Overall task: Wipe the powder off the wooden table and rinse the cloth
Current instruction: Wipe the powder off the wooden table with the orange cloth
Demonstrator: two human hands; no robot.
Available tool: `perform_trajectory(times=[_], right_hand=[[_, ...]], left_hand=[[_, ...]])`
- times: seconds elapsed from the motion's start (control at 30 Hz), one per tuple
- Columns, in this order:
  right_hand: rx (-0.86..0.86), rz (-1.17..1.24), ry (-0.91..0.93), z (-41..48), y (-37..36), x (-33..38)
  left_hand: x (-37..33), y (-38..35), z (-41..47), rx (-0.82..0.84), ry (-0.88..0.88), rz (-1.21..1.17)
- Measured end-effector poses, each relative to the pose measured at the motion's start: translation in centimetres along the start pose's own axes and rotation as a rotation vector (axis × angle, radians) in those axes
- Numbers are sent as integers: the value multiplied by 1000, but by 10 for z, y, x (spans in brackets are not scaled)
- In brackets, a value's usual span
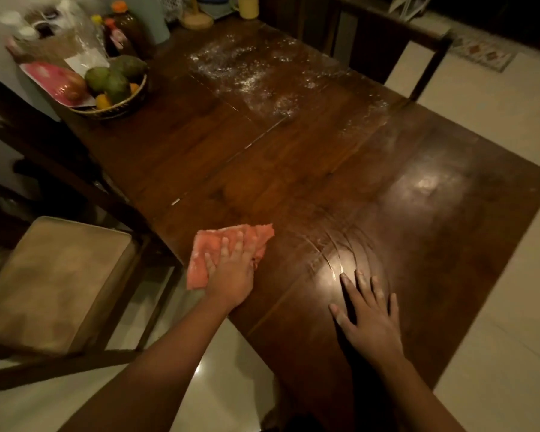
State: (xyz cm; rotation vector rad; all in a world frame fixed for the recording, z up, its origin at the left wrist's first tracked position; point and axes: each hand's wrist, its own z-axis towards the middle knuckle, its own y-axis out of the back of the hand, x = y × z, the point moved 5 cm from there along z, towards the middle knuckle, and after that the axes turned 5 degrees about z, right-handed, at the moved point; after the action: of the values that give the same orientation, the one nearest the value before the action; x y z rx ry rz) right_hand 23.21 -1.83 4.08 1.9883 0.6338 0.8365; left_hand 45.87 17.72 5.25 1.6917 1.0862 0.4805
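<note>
While the left grip [231, 275] presses the cloth [205, 247] flat, fingers spread, at the near-left edge of the worktop [200, 157], the right grip [371, 319] lies flat and empty beside it, likely bracing. Most powder [247, 70] sits at the far end, unwiped; rinse not yet due.

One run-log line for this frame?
step: wipe | left hand: presses cloth | right hand: flat on table | powder: on far end

Dim, warm light from overhead leaves two glare spots on the wooden table [340, 169]. Corners fall dark, the far clutter blurs, and straight edges bow outward.
</note>
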Motion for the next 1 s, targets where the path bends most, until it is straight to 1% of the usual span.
perform_trajectory(times=[0.1, 0.13, 0.2, 0.27, 0.37, 0.47, 0.57, 0.7, 0.8, 0.87, 0.93, 1.0], right_hand=[[13, 27, 20, -23, -8, -5], [15, 36, 32, -30, -8, -6], [10, 71, 42, -41, -7, -13], [1, 82, 48, -53, -5, -23], [26, 67, 54, -67, -1, -38], [67, 82, 75, -74, 10, -44], [125, 138, 81, -74, 15, -47], [195, 150, 126, -72, 24, -57], [275, 250, 176, -72, 39, -74], [259, 285, 197, -70, 58, -93], [229, 255, 216, -67, 81, -120], [232, 271, 200, -62, 104, -154]], left_hand=[[-44, -21, -45, 69, -293, 96], [-54, -32, -63, 82, -350, 116], [-68, -51, -98, 71, -405, 139], [-73, -63, -126, 60, -387, 110], [-73, -76, -154, 119, -329, 58], [-83, -82, -167, 171, -315, 64], [-101, -84, -172, 223, -294, 82], [-140, -77, -166, 219, -243, 141], [-165, -85, -147, 185, -199, 145], [-189, -75, -136, 84, -208, 66], [-225, -57, -128, -12, -252, -166], [-261, -35, -122, -72, -177, -447]])
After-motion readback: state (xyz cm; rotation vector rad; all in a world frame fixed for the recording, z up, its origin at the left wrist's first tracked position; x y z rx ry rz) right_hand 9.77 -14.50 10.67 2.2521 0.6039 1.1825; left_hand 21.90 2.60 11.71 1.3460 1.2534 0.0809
